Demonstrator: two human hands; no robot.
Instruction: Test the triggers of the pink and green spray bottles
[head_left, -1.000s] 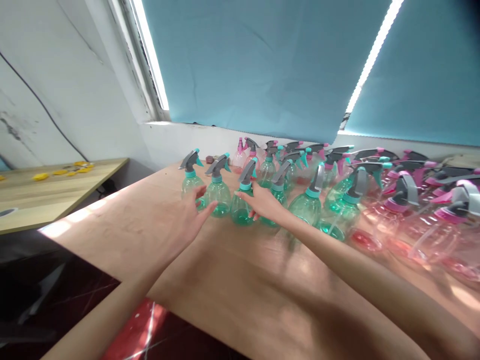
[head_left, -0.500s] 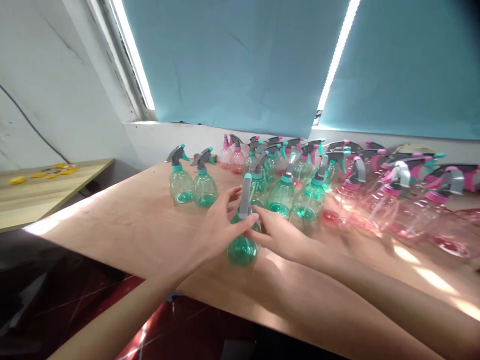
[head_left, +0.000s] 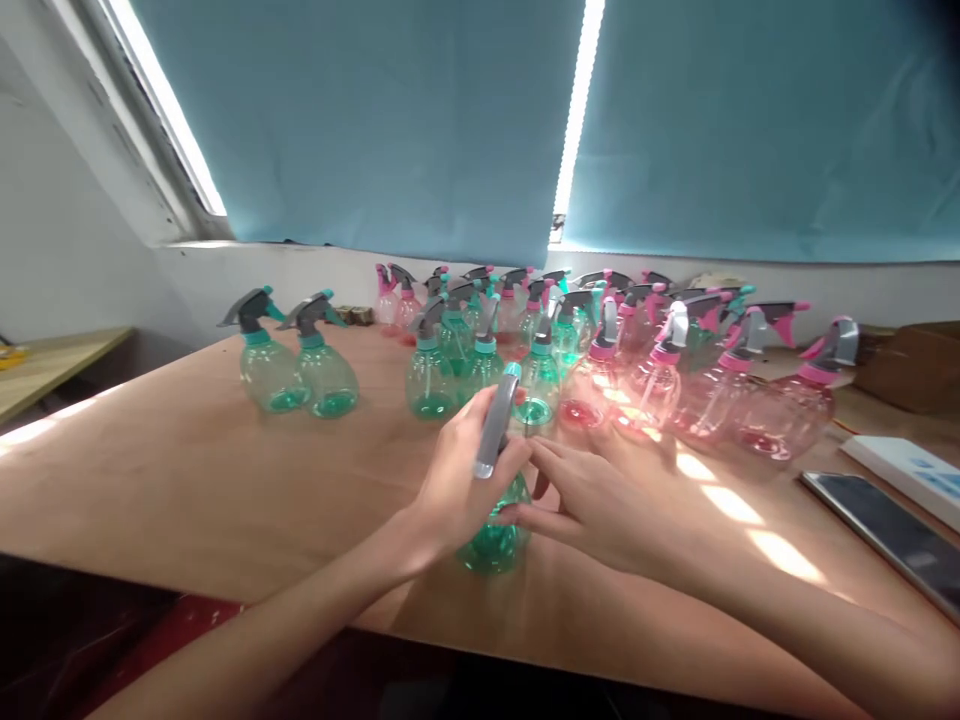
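A green spray bottle with a grey trigger head stands near the front edge of the wooden table. My left hand is wrapped round the bottle's neck, under the grey trigger. My right hand lies against the bottle's right side, fingers stretched toward its neck. Behind them stand several green spray bottles and several pink spray bottles in a dense group.
Two green bottles stand apart at the left. A dark phone and a white box lie at the right edge. A brown box sits at the back right. Blue blinds cover the window behind.
The green bottle has been drawn out of the group toward the table's front edge, both hands staying on it. My view has swung to the right.
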